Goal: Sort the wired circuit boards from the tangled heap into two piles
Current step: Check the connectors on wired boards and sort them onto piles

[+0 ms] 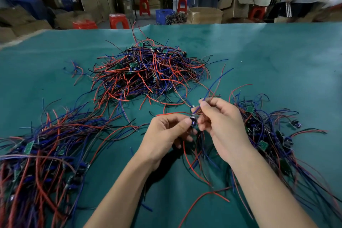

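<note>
A tangled heap (148, 72) of small green circuit boards with red, blue and black wires lies at the table's middle back. One sorted pile (46, 153) spreads at the left, another pile (268, 135) at the right. Between them, above the green mat, my left hand (166, 135) pinches a small wired board (193, 121) with thumb and forefinger. My right hand (220, 122) pinches that board's blue wire (212, 87), which rises up and to the right. More red and blue wires hang below both hands.
A green mat (277, 61) covers the table. Beyond its far edge stand red stools (118, 21), cardboard boxes (205, 15), a blue crate (163, 15) and people at the back right. A few stray wires (76, 71) lie left of the heap.
</note>
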`<state>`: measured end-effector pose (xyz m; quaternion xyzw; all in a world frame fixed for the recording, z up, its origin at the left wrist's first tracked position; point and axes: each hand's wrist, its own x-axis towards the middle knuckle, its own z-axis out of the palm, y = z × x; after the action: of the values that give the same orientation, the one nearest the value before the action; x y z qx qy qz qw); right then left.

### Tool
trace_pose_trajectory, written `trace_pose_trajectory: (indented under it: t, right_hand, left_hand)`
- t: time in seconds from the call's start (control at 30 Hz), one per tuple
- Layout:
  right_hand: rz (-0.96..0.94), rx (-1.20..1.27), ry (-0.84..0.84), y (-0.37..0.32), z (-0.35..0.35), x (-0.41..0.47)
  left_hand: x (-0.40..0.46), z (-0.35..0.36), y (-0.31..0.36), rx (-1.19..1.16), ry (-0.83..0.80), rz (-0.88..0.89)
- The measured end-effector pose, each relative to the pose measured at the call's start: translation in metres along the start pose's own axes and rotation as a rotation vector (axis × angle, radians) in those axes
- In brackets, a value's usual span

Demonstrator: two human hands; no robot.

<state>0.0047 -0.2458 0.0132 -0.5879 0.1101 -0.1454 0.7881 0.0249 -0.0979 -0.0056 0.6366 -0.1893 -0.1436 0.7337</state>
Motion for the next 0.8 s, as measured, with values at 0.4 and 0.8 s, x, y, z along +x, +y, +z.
trace_pose_trajectory:
  t: [0.4,0.8]
  right_hand:
    - [-0.159,-0.297,-0.061,0.002,-0.01,0.002]
    - [-0.525,-0.26,0.493,-0.031,-0.049,0.015]
  left_hand:
    - [0.001,-0.003,-0.004,0.068,0.046,-0.041]
    - [0.0,0.0,0.0,0.139,-0.078,-0.009]
